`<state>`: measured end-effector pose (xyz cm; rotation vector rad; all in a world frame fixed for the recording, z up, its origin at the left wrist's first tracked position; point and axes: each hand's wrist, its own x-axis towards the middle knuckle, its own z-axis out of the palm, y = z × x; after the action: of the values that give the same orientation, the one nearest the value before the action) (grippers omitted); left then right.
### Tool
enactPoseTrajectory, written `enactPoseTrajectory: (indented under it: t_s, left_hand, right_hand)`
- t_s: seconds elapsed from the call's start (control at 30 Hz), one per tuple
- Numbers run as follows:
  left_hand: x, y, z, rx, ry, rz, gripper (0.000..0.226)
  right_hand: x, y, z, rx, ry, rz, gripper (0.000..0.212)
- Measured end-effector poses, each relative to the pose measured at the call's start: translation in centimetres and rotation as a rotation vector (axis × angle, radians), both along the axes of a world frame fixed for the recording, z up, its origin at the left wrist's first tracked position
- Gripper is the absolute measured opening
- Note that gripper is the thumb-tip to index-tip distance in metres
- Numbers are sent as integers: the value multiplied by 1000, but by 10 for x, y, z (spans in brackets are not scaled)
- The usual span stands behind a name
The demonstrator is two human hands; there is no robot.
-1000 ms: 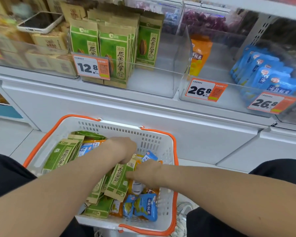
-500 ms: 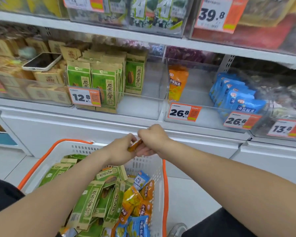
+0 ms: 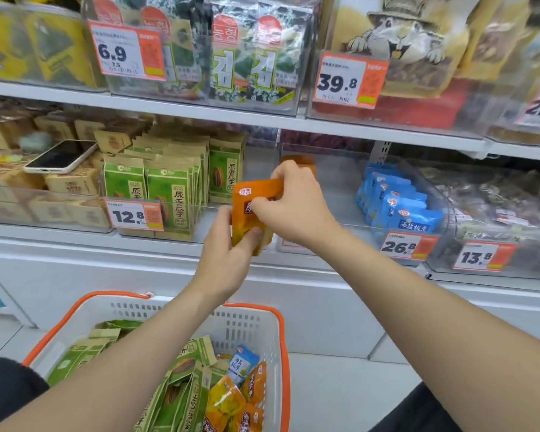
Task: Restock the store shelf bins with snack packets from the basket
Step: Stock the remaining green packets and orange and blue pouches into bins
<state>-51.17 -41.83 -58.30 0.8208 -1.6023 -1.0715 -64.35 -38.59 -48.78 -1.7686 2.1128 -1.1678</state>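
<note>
While the basket (image 3: 279,335) sits nearest, below both forearms, with green, orange and blue packets (image 3: 184,391) jumbled inside, both hands are raised beyond its far rim. The left hand (image 3: 225,263) pinches the lower edge of an orange packet (image 3: 247,198), thumb on its front. The right hand (image 3: 296,207) grips its upper part with curled fingers. That packet is upright in the air, before the left end of a clear bin (image 3: 340,210). Behind the right hand, inside this bin, another orange pack (image 3: 296,159) partly shows. Green packs (image 3: 169,188) stand to its left and blue packs (image 3: 396,201) to its right. Farther left, a phone (image 3: 61,156) lies on brown boxes (image 3: 72,182).
</note>
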Motion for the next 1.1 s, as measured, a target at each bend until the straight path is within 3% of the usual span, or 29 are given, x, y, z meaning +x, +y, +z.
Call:
enactPoseTrajectory:
  t_s: [0.07,0.13,0.23,0.4,0.57,0.67,0.77,0.9,1.1]
  left_hand:
    - [-9,-2,12,-44,7,35,23]
    - [-16,-7,18,-127,-64,61,24]
    - [-27,-11,23,-166,-129,42,26]
    - [-46,-20,32,-181,-129,28,23]
    - [-61,-19,31,-300,-243,124,35]
    - [-66,-21,24,-372,-372,176,49]
    - [-68,-27,15,-306,-472,150,64]
    - [-67,-35,1,-342,-576,105,64]
    - [-65,-38,-5,-393,-547,125,61]
  right_hand:
    - [-9,-7,9,194,-374,40,36]
    - [-21,-15,15,228,-563,70,27]
    - [-42,-22,21,195,-625,124,25]
    - [-78,-26,20,310,-776,350,18]
    - [-103,-48,8,179,-954,83,21]
    - [-119,-65,-13,120,-898,-152,28]
    - [-129,-78,-33,147,-709,-275,27]
    - [-136,-95,-50,246,-560,-287,43]
    - [-116,-105,-39,370,-237,-319,45]
